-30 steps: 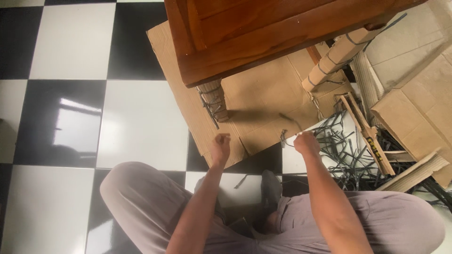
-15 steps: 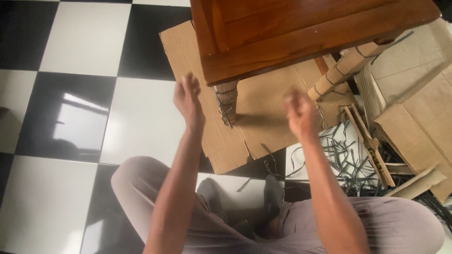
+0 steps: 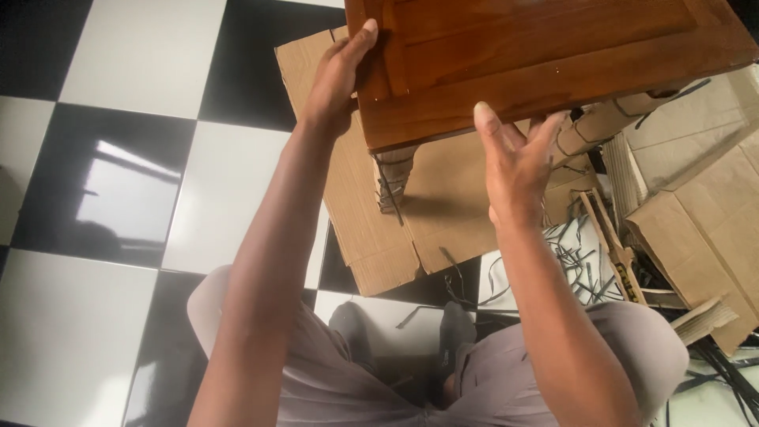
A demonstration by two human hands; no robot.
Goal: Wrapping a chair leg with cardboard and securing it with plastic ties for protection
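A brown wooden table (image 3: 545, 55) stands on flattened cardboard (image 3: 443, 213). Its legs (image 3: 393, 178) are wrapped in corrugated cardboard tied with dark straps. My left hand (image 3: 338, 75) grips the table top's left edge, thumb on the top surface. My right hand (image 3: 518, 162) is raised under the front edge, fingers spread, thumb up against the edge and fingertips reaching beneath. Whether it is gripping the edge is unclear.
Black and white floor tiles (image 3: 134, 190) spread to the left. A heap of cut dark straps (image 3: 581, 261) and cardboard pieces (image 3: 704, 213) lies at the right. My crossed legs in grey trousers (image 3: 332, 372) fill the bottom of the view.
Both hands rose from the floor near the straps up to the table. The left hand took hold of the table top's edge; the right hand reached under the front edge.
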